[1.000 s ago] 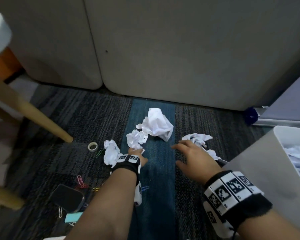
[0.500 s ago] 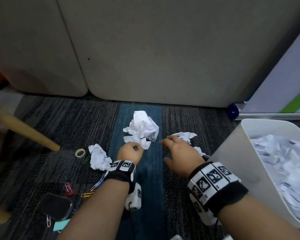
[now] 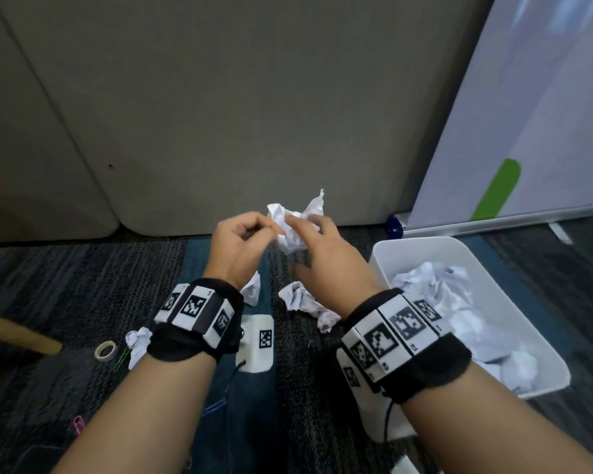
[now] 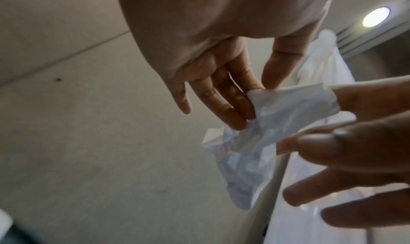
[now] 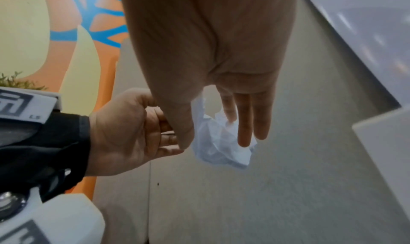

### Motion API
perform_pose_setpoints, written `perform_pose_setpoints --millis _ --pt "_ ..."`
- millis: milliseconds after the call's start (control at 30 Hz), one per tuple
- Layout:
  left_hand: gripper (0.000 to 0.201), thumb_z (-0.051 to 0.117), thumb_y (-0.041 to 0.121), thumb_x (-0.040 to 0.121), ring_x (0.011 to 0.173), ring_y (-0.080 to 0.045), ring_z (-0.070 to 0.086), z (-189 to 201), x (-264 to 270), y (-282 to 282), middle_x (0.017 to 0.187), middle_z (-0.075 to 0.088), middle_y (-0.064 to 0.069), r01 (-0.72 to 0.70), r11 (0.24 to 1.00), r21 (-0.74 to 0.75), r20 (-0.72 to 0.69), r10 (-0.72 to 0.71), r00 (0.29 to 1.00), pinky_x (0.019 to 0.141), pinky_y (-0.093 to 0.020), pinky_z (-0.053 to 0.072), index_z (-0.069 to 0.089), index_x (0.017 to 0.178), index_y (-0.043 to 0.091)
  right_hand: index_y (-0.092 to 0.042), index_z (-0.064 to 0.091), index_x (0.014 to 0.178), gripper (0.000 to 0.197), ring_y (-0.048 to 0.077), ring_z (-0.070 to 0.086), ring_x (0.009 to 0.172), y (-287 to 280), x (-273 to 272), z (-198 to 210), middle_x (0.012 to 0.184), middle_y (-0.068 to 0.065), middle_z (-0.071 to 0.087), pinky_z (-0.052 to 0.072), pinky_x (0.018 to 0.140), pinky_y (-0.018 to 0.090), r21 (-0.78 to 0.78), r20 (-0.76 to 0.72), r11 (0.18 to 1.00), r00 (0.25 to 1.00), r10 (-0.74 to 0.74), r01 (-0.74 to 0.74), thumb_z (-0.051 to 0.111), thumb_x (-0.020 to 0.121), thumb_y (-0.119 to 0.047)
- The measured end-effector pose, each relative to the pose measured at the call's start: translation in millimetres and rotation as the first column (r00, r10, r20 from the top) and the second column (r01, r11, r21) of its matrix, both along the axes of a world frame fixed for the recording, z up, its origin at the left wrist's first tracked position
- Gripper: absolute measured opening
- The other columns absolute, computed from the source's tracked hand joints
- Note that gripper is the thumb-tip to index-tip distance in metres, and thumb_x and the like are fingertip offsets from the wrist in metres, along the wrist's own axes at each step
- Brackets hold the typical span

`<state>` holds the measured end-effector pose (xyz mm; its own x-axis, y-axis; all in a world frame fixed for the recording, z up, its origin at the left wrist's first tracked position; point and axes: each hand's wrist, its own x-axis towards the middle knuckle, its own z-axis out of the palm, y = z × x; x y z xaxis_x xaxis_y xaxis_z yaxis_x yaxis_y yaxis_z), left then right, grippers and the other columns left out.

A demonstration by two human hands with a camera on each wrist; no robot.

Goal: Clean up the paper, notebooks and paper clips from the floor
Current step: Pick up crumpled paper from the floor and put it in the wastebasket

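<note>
A crumpled white paper ball (image 3: 293,230) hangs above the carpet between both hands. My left hand (image 3: 271,230) pinches one corner of it between thumb and fingers, which the left wrist view shows on the paper ball (image 4: 255,142). My right hand (image 3: 308,234) holds the other side; in the right wrist view the paper ball (image 5: 219,147) sits between its thumb and straight fingers. More crumpled papers lie on the floor below the hands (image 3: 302,299), under the left hand (image 3: 252,289) and by the left wrist (image 3: 137,340). Loose paper clips lie near: green (image 3: 122,359), pink (image 3: 78,424), blue (image 3: 214,407).
A white bin (image 3: 541,340) half full of crumpled paper stands on the carpet just right of my right wrist. A tape roll (image 3: 106,350) and a wooden furniture leg (image 3: 18,336) are at the left. Grey panels close off the back; a white board leans at the right.
Both hands have risen from the carpet with the large paper ball between them. The view has swung right, so the bin shows more fully.
</note>
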<state>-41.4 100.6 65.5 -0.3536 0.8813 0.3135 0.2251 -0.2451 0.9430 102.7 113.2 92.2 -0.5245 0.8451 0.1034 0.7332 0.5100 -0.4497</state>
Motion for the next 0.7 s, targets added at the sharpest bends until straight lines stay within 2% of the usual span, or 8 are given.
perform_pose_setpoints --millis 67,167,300,400,500,567,600,700 --pt "0.017 0.057 0.001 0.072 0.063 -0.001 0.055 16 11 -2 0.062 0.065 0.011 0.057 0.997 0.052 -0.020 -0.056 0.998 0.064 -0.011 0.044 0.067 0.065 0.013 -0.023 0.049 0.127 0.041 0.032 0.059 0.097 -1 6 15 0.123 0.009 0.050 0.049 0.078 0.036 0.063 -0.045 0.998 0.999 -0.019 0.022 0.057 0.088 -0.016" --pt "0.011 0.059 0.010 0.072 0.075 -0.009 0.059 34 32 -4 0.076 0.066 0.005 0.122 0.985 0.118 -0.026 -0.120 0.992 0.072 -0.020 0.048 0.069 0.074 0.013 -0.018 0.059 0.109 0.021 0.029 0.059 0.089 0 24 36 0.098 0.008 0.061 0.037 0.067 0.029 0.127 -0.092 0.990 0.994 -0.052 0.064 0.059 0.088 -0.017" --pt "0.028 0.064 0.018 0.079 0.082 -0.009 0.061 43 61 -8 0.084 0.063 0.014 0.216 0.959 0.185 -0.061 -0.208 0.976 0.081 -0.026 0.051 0.061 0.102 0.033 -0.021 0.063 0.107 0.021 0.025 0.060 0.094 -4 61 67 0.101 0.005 0.068 0.040 0.070 0.027 0.136 -0.059 0.986 0.994 -0.092 0.099 0.063 0.087 -0.021" --pt "0.044 0.063 0.024 0.082 0.095 -0.012 0.063 42 81 -13 0.102 0.061 0.009 0.288 0.939 0.187 -0.214 -0.247 0.945 0.091 -0.033 0.051 0.046 0.121 0.035 -0.022 0.063 0.099 0.017 0.024 0.058 0.088 -8 87 89 0.093 0.003 0.063 0.039 0.068 0.025 0.107 -0.035 0.988 0.993 -0.111 0.114 0.068 0.084 -0.027" --pt "0.061 0.063 0.033 0.082 0.114 -0.001 0.054 34 98 -15 0.127 0.048 0.017 0.366 0.925 0.100 -0.360 -0.310 0.880 0.099 -0.019 0.043 0.031 0.132 0.043 -0.024 0.062 0.096 0.017 0.017 0.049 0.082 -8 117 105 0.087 -0.006 0.053 0.039 0.069 0.026 0.110 0.023 0.982 0.987 -0.158 0.155 0.069 0.082 -0.030" --pt "0.067 0.062 0.039 0.082 0.121 0.010 0.045 27 109 -16 0.136 0.039 0.024 0.416 0.909 0.027 -0.423 -0.367 0.829 0.097 -0.004 0.034 0.025 0.137 0.046 -0.023 0.061 0.093 0.016 0.017 0.048 0.082 -8 136 110 0.088 -0.004 0.054 0.039 0.070 0.027 0.091 0.099 0.983 0.980 -0.171 0.162 0.069 0.082 -0.030" --pt "0.069 0.061 0.043 0.082 0.123 0.013 0.041 24 115 -17 0.138 0.036 0.026 0.437 0.899 0.004 -0.453 -0.388 0.803 0.097 -0.002 0.032 0.022 0.139 0.047 -0.022 0.060 0.091 0.015 0.018 0.049 0.082 -8 144 110 0.088 -0.002 0.056 0.039 0.070 0.028 0.073 0.138 0.984 0.975 -0.172 0.163 0.070 0.081 -0.030" --pt "0.075 0.060 0.046 0.084 0.132 0.009 0.032 15 132 -19 0.146 0.028 0.025 0.477 0.878 -0.051 -0.539 -0.426 0.727 0.106 -0.017 0.032 0.013 0.143 0.052 -0.019 0.061 0.085 0.013 0.022 0.055 0.087 -6 163 99 0.088 0.000 0.059 0.042 0.072 0.029 0.005 0.245 0.986 0.956 -0.162 0.165 0.068 0.082 -0.030"
